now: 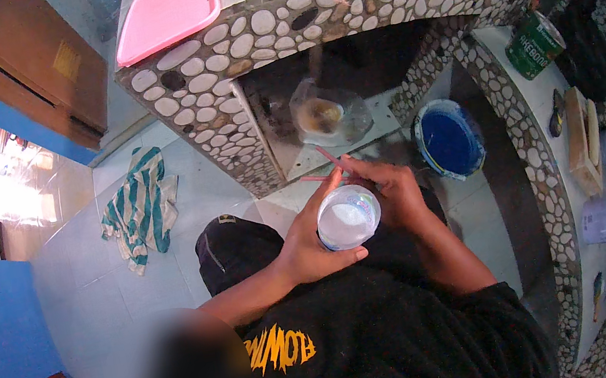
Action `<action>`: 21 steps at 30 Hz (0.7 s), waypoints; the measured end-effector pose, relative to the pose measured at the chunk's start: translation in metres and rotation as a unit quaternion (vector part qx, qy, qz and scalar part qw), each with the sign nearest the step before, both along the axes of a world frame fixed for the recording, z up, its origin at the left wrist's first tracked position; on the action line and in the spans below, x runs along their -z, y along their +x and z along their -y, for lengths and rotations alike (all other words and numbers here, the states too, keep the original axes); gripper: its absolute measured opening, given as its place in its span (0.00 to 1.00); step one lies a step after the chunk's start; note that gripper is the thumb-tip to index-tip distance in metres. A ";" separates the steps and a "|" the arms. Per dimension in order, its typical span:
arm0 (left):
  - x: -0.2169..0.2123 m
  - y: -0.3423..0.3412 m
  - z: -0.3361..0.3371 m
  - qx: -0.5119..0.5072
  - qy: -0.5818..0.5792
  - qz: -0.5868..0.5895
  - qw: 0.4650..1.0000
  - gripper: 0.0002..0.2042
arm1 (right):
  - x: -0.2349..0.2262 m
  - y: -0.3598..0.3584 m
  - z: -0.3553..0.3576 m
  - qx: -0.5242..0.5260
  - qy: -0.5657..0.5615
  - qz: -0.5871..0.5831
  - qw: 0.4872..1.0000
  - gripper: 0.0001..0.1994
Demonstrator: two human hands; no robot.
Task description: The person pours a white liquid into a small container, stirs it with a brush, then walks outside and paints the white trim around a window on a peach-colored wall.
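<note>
My left hand (302, 243) is wrapped round a small whitish plastic cup (349, 217) in front of my chest. The round end facing up looks pale and shiny; I cannot tell whether it is the contents or the base. Close against the cup's far right side, my right hand (395, 193) is closed, fingers pinched on a thin pink stick (328, 157) that points away to the upper left. Another short pink length shows between the two hands, partly hidden by fingers. Just beyond them, a clear plastic bag (330, 112) with something brownish inside sits in the pebbled alcove.
A blue-stained bucket (449, 139) stands right of my hands. A green-and-white striped cloth (142, 208) lies on the tiled floor at left. The pebble-faced counter (245, 34) carries a pink lid (169, 13). Along the right ledge are a green can (535, 44), a wooden piece (582, 142) and a white tub (604, 219).
</note>
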State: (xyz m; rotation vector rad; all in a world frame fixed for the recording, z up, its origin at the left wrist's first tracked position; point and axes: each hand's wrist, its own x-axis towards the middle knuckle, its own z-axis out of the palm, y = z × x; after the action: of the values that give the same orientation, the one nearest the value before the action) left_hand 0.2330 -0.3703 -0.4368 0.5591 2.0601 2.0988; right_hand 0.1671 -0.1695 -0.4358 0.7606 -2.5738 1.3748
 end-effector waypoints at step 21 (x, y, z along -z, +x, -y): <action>-0.014 -0.003 0.009 0.041 -0.056 -0.011 0.998 0.52 | -0.002 -0.003 -0.023 0.019 -0.112 0.157 0.981 0.17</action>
State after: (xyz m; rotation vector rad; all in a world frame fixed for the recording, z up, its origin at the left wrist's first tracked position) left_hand 0.2305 -0.3798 -0.4233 0.6413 2.1117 1.9282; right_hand 0.1640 -0.1460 -0.4336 0.4885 -2.5698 1.8630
